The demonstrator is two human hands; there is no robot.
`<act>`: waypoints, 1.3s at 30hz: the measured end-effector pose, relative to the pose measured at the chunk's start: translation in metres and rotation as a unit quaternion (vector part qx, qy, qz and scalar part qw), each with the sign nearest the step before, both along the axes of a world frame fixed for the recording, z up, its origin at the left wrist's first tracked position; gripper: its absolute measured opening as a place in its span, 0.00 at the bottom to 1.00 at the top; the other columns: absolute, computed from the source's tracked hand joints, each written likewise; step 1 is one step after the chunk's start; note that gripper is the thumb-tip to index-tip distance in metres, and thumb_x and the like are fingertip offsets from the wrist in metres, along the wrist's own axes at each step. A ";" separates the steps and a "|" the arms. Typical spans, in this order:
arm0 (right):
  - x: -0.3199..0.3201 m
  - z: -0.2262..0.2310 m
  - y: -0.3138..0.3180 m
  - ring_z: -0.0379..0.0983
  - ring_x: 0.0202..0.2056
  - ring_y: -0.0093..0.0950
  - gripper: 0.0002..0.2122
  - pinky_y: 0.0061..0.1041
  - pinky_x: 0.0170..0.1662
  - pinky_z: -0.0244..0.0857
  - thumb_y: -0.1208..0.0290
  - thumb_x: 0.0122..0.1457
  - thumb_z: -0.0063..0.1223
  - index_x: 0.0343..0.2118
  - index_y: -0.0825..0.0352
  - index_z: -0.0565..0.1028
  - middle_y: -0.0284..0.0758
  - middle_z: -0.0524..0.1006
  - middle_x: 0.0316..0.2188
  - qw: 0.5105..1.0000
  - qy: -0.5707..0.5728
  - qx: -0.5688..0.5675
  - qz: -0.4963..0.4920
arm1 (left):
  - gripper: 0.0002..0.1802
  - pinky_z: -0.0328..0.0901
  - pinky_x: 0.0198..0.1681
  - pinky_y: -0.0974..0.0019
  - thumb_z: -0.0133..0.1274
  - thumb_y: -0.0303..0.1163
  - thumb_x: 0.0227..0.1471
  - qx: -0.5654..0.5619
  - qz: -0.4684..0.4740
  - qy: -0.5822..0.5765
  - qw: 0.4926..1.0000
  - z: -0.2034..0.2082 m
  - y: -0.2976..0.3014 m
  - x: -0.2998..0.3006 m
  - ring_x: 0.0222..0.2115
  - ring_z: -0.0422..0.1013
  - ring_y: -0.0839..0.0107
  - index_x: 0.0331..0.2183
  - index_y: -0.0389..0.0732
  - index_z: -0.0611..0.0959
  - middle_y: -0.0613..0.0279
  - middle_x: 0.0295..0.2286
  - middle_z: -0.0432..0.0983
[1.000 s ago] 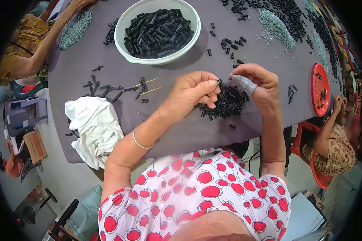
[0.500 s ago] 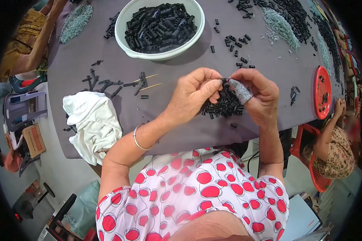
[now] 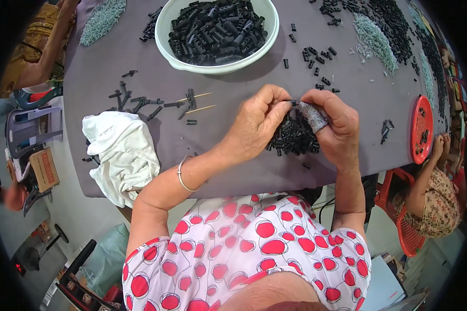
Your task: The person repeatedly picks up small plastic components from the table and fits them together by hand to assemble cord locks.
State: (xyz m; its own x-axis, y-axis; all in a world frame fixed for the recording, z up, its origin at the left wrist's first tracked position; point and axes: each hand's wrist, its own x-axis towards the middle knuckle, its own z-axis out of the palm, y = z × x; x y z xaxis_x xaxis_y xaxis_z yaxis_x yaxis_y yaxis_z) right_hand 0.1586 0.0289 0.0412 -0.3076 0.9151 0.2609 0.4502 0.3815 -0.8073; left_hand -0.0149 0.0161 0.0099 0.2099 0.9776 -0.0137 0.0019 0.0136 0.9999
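Whereas the hands were held a little further right a second ago, they are now seen nearer the middle of the counter point(image 3: 140, 78), and the view has dipped so that the bowl is cut by the top edge. The left hand point(image 3: 257, 124) is closed, its fingertips pinched on a small black part point(image 3: 293, 102); the right hand point(image 3: 337, 124) is closed on the same part from the other side, one finger being wrapped in grey speckled tape point(image 3: 312, 115). The part is held just above a heap of black parts point(image 3: 293, 139), which lies between the hands near the counter's front edge. A bangle point(image 3: 181, 175) is worn on the left wrist. A pale bowl point(image 3: 218, 65) filled with black parts is seen beyond the hands. Two thin sticks point(image 3: 197, 103) and scattered black parts lie to its left, and a white cloth point(image 3: 122, 155) hangs over the left front corner. Grey-green heaps point(image 3: 376, 41) and more black parts are spread at the far right, beside a red lid point(image 3: 421, 129). Other people are seated at both sides, and the floor below is pale.
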 end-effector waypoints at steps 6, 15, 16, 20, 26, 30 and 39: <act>-0.004 -0.005 0.002 0.74 0.28 0.31 0.16 0.22 0.34 0.67 0.89 0.38 0.43 0.33 0.72 0.74 0.39 0.75 0.26 0.997 0.037 -0.058 -0.018 | 0.05 0.60 0.25 0.72 0.48 0.26 0.56 -0.038 0.009 -0.008 0.999 0.001 0.002 -0.003 0.21 0.61 0.80 0.33 0.33 0.74 0.66 0.21 0.67; -0.003 -0.004 0.008 0.74 0.29 0.36 0.16 0.24 0.35 0.67 0.89 0.38 0.44 0.34 0.71 0.73 0.40 0.75 0.27 0.999 -0.026 -0.008 0.017 | 0.07 0.59 0.25 0.79 0.46 0.28 0.58 -0.005 -0.011 0.026 1.000 -0.004 0.005 -0.007 0.22 0.60 0.87 0.37 0.36 0.75 0.74 0.21 0.68; -0.004 -0.005 0.008 0.74 0.30 0.37 0.16 0.25 0.35 0.68 0.89 0.38 0.45 0.34 0.71 0.73 0.41 0.75 0.28 0.999 -0.032 0.012 0.023 | 0.05 0.60 0.25 0.76 0.48 0.26 0.56 -0.057 -0.014 -0.009 0.998 -0.001 0.007 -0.007 0.22 0.61 0.84 0.34 0.34 0.74 0.70 0.21 0.68; -0.003 -0.007 0.010 0.73 0.32 0.39 0.17 0.29 0.36 0.68 0.89 0.37 0.46 0.33 0.71 0.73 0.41 0.75 0.29 0.996 -0.057 0.057 0.041 | 0.04 0.60 0.26 0.73 0.49 0.25 0.55 -0.096 -0.019 -0.047 0.994 -0.003 0.008 -0.007 0.23 0.61 0.81 0.32 0.33 0.74 0.66 0.22 0.69; -0.012 -0.012 0.007 0.73 0.32 0.40 0.17 0.30 0.35 0.67 0.89 0.36 0.46 0.33 0.70 0.73 0.41 0.74 0.28 0.997 -0.047 0.058 0.028 | 0.04 0.60 0.26 0.74 0.48 0.25 0.56 -0.027 0.006 0.006 1.000 -0.004 0.004 -0.007 0.23 0.61 0.81 0.33 0.33 0.74 0.67 0.22 0.68; -0.014 -0.015 0.009 0.74 0.31 0.37 0.17 0.27 0.35 0.68 0.89 0.36 0.45 0.34 0.70 0.73 0.40 0.75 0.29 1.000 0.003 0.005 -0.003 | 0.05 0.59 0.26 0.76 0.47 0.25 0.57 -0.075 0.006 -0.030 0.997 -0.006 0.008 -0.006 0.23 0.61 0.82 0.33 0.34 0.74 0.68 0.22 0.68; -0.024 -0.022 0.002 0.75 0.35 0.32 0.22 0.25 0.41 0.68 0.87 0.40 0.54 0.43 0.70 0.72 0.39 0.76 0.37 0.996 0.039 0.076 -0.030 | 0.08 0.62 0.25 0.80 0.49 0.29 0.57 -0.186 -0.001 -0.250 0.950 -0.009 0.013 -0.012 0.24 0.67 0.83 0.35 0.34 0.76 0.67 0.26 0.73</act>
